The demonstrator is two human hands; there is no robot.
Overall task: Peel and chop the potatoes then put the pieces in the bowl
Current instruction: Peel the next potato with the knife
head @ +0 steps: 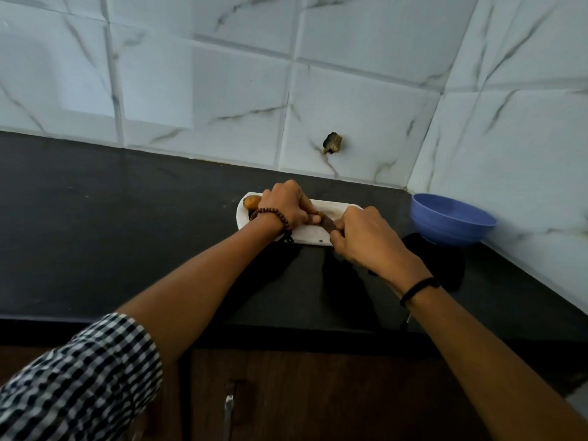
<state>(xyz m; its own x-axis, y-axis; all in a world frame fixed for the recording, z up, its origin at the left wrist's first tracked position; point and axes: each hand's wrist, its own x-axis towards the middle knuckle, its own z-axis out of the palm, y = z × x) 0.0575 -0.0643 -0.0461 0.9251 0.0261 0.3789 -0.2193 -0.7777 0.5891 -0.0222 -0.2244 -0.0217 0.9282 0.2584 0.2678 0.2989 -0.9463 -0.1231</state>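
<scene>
Head view: both hands meet over a white cutting board (305, 233) on the dark counter (127, 218). The left hand (286, 205) is curled down over a potato (252, 202), whose brown end sticks out at the hand's left; the rest is hidden. The right hand (366, 240) is wrapped tight round the handle of a knife (327, 222), with the blade angled towards the left fingertips and just beside them. A blue bowl (451, 221) stands right of the board, near the tiled corner.
</scene>
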